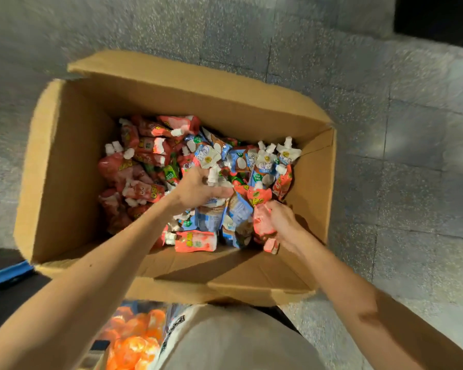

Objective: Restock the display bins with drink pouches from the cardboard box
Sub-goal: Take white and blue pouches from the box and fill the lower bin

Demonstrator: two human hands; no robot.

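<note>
Right hand (280, 222) by box wall (314, 182), gripping pouch (261, 222)

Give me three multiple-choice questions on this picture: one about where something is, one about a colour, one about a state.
1. Where are the left hand and right hand? A. Inside the cardboard box. B. On a shelf. C. On a table.
2. What colour is the pouch the right hand grips? A. Green. B. Black. C. Red.
3. How are the box's flaps? A. Taped shut. B. Folded open. C. Cut off.
1 A: both grasp drink pouches in it. 2 C: its fingers curl round a red pouch. 3 B: the flaps spread outward, contents showing.
</note>
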